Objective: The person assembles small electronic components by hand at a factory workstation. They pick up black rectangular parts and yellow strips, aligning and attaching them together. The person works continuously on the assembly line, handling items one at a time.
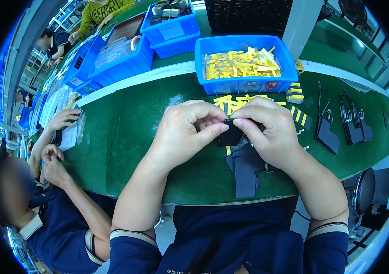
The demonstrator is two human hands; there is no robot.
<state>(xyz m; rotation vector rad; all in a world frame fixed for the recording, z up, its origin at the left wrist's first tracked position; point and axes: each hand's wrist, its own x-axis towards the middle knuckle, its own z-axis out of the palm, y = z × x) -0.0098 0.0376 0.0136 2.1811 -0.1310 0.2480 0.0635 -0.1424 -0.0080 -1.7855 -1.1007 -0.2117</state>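
I have both hands up over the green surface (126, 137): left hand (183, 132) and right hand (272, 130) pinching a small flat black rectangular piece (232, 133) between fingers, above the dark sheet stack (245, 171). Handling step, I judge; next needs steady fingertip alignment.

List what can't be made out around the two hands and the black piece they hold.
Head view only:
- Small black flat piece: mostly covered by the fingers of the left hand and right hand; its full shape and front face are hidden.
- Stack of black flat pieces: top end hidden under the right hand, count unclear.
- Yellow strips in the blue bin: too small and tangled to count.
- Labels on the bin: too small.
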